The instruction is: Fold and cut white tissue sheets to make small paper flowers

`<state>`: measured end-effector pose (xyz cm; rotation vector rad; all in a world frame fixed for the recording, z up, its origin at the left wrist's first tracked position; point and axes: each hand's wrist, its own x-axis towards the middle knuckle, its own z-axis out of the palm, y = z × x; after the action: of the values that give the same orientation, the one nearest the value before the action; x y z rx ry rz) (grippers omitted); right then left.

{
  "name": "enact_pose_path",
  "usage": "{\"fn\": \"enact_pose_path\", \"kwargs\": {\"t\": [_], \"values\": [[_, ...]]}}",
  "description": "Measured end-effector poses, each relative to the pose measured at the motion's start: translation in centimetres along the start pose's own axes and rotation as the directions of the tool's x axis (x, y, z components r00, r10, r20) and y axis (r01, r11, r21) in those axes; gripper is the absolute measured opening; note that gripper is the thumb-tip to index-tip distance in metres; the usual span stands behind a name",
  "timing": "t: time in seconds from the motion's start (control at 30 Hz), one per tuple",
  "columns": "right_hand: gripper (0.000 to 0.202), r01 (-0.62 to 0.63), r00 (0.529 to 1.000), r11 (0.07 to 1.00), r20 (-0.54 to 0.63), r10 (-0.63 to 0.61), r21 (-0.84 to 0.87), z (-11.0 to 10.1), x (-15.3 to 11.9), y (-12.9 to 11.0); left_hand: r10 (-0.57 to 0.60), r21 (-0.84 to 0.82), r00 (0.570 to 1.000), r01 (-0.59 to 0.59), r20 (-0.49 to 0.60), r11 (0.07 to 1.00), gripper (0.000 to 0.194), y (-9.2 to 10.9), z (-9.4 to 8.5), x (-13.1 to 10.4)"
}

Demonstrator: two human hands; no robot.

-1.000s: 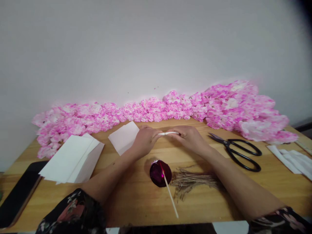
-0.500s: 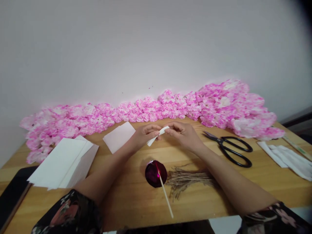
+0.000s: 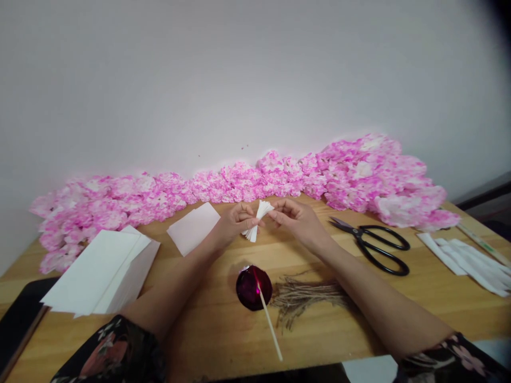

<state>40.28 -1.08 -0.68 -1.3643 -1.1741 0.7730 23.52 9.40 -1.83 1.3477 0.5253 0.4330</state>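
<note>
A small pleated white paper (image 3: 251, 234), pinched in at its middle and fanned out at both ends, is held above the table. My left hand (image 3: 233, 225) grips it at the narrow middle between thumb and fingers. At its upper right end, the thumb and fingers of my right hand (image 3: 297, 221) pinch the fanned edge. Below the hands stands a small round dish of dark magenta liquid (image 3: 251, 292), with a thin wooden stick (image 3: 271, 330) leaning out of it. Beside the dish lies a bundle of thin brown twine pieces (image 3: 311, 298).
Pink and white paper flowers (image 3: 239, 181) line the wall. On the left are stacked white paper sheets (image 3: 99, 266), a smaller paper pile (image 3: 194, 229) and a dark phone-like device (image 3: 19, 319). Black-handled scissors (image 3: 375, 244) and folded white strips (image 3: 471, 260) lie on the right.
The folded paper strip has spread into a fan at both ends and stands more upright. The fingers of both hands have shifted slightly on it. The view has tilted a little.
</note>
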Motion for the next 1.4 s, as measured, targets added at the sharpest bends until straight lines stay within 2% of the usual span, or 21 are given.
{"fn": "enact_pose_path", "kwargs": {"t": [0.13, 0.2, 0.23, 0.3, 0.33, 0.37, 0.43, 0.5, 0.67, 1.0, 1.17, 1.4], "values": [[0.021, 0.014, 1.000, 0.998, -0.007, -0.015, -0.068, 0.1, -0.1, -0.2, -0.002, 0.040, 1.000, 0.003, -0.026, 0.999, 0.049, -0.4, 0.0, 0.3], [0.020, 0.019, 1.000, 0.996, -0.017, -0.020, -0.087, 0.2, -0.1, -0.2, 0.083, 0.159, 0.991, -0.065, -0.106, 0.985, 0.038, -0.3, 0.0, 0.2], [0.020, 0.020, 0.999, 0.995, -0.030, -0.023, -0.093, 0.2, -0.1, -0.2, 0.181, 0.268, 0.970, -0.134, -0.162, 0.954, 0.031, -0.1, 0.1, 0.1], [0.020, 0.020, 0.998, 0.993, -0.060, -0.027, -0.117, 0.4, -0.2, -0.2, 0.438, 0.522, 0.873, -0.278, -0.212, 0.806, 0.020, 0.5, 0.4, -0.3], [0.020, 0.021, 0.997, 0.991, -0.071, -0.031, -0.135, 0.5, -0.3, -0.3, 0.537, 0.619, 0.822, -0.325, -0.189, 0.715, 0.018, 0.8, 0.6, -0.6], [0.019, 0.026, 0.996, 0.987, -0.077, -0.039, -0.157, 0.6, -0.4, -0.4, 0.587, 0.679, 0.797, -0.352, -0.143, 0.644, 0.017, 1.1, 0.9, -0.8], [0.017, 0.056, 0.994, 0.976, -0.076, -0.074, -0.210, 0.7, -0.6, -0.8, 0.584, 0.722, 0.809, -0.369, -0.059, 0.585, 0.020, 1.5, 1.4, -1.3], [0.013, 0.108, 0.990, 0.958, -0.058, -0.128, -0.264, 0.9, -0.9, -1.1, 0.561, 0.736, 0.827, -0.361, -0.031, 0.573, 0.020, 1.6, 1.9, -1.5], [0.014, 0.230, 0.967, 0.886, -0.010, -0.256, -0.402, 0.9, -1.3, -1.2, 0.615, 0.722, 0.787, -0.393, -0.056, 0.569, 0.010, 1.1, 2.1, -1.3], [0.022, 0.385, 0.904, 0.737, 0.065, -0.423, -0.556, 1.0, -1.5, -0.5, 0.561, 0.707, 0.820, -0.329, -0.115, 0.626, 0.013, 1.0, 2.0, -1.3], [0.022, 0.393, 0.899, 0.718, 0.077, -0.431, -0.574, 1.0, -1.6, -0.5, 0.544, 0.716, 0.830, -0.305, -0.125, 0.629, 0.015, 1.0, 2.2, -1.4], [0.017, 0.351, 0.921, 0.739, 0.067, -0.385, -0.575, 1.0, -1.6, -0.9, 0.541, 0.742, 0.839, -0.323, -0.063, 0.588, 0.015, 1.2, 2.3, -1.5]]}}
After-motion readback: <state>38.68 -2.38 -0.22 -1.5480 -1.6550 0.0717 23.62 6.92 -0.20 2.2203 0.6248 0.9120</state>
